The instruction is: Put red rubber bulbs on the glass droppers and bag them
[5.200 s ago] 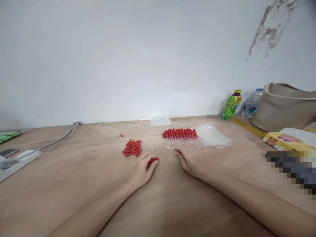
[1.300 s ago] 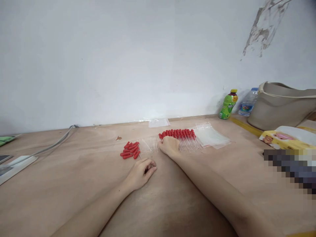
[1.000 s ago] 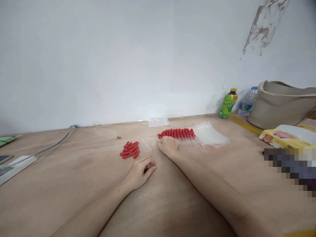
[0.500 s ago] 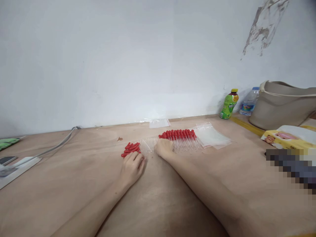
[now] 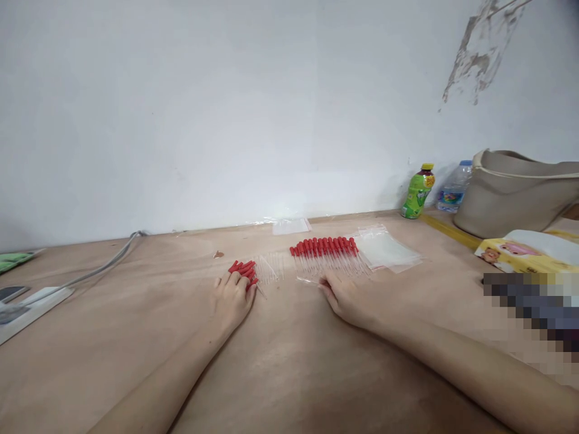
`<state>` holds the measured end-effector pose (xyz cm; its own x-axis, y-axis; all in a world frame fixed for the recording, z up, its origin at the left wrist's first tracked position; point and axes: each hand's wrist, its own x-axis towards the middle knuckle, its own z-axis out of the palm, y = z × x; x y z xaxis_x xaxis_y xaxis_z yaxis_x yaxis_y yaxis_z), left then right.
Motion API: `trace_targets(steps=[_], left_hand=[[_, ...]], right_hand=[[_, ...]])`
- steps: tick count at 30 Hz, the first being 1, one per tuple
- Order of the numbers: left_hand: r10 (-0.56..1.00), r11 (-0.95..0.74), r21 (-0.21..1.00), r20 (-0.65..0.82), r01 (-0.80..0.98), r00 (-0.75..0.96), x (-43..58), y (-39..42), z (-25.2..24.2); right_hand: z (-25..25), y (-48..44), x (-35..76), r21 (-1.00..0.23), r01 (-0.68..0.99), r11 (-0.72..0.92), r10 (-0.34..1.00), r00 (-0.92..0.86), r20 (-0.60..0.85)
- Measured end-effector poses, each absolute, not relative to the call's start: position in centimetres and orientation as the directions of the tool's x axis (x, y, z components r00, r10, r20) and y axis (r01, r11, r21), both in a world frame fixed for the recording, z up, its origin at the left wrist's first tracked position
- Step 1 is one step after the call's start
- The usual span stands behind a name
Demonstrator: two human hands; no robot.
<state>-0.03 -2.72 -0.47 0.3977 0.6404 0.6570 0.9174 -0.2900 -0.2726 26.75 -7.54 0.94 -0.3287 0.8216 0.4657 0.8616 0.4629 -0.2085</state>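
Note:
My left hand (image 5: 232,299) rests on the table with its fingers curled onto a small pile of loose red rubber caps (image 5: 243,268). It looks pinched on one cap. Just right of the pile lie several bare clear tubes (image 5: 272,267). My right hand (image 5: 344,296) lies near the front of a row of clear tubes fitted with red caps (image 5: 324,246). Its fingers pinch a thin clear tube (image 5: 308,280) that sticks out to the left.
Clear zip bags (image 5: 387,250) lie right of the row, a small one (image 5: 292,225) by the wall. A green bottle (image 5: 418,191), water bottle (image 5: 454,186), beige bag (image 5: 515,193) and yellow packet (image 5: 527,250) stand right. A cable (image 5: 97,266) and power strip (image 5: 31,301) lie left.
My left hand slid forward and left onto the red caps. My right hand drew back from the tubes toward me, now with a clear tube in its fingers.

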Motion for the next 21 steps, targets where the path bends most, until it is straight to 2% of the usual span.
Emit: trace_targets(steps=[2,5,9,13,17,21], left_hand=[[0.619,-0.327,-0.246,0.674,0.912,0.404,0.3,-3.2,-0.2],[0.594,-0.48,-0.156,0.667,0.863,0.451,1.3,-4.5,0.1],[0.628,-0.695,0.085,0.555,0.714,0.545,2.9,-6.3,-0.1],[0.709,-0.698,0.324,0.436,0.639,0.554,3.7,-6.7,-0.6],[0.697,-0.714,0.379,0.459,0.589,0.551,3.8,-6.0,-1.0],[0.708,-0.706,0.447,0.459,0.549,0.537,4.1,-5.9,-0.8]], right_hand=[[0.1,-7.9,27.2,-0.218,0.828,0.516,0.772,-0.34,0.537],[-1.8,-7.6,27.3,-0.25,0.745,0.619,0.696,-0.372,0.614],[-3.0,-7.2,27.3,-0.243,0.71,0.661,0.676,-0.422,0.604],[-2.0,-7.6,27.2,-0.174,0.775,0.608,0.704,-0.424,0.569],[-1.5,-7.8,27.1,-0.174,0.767,0.618,0.714,-0.454,0.534],[-1.3,-7.9,26.9,-0.239,0.728,0.642,0.71,-0.448,0.543]])
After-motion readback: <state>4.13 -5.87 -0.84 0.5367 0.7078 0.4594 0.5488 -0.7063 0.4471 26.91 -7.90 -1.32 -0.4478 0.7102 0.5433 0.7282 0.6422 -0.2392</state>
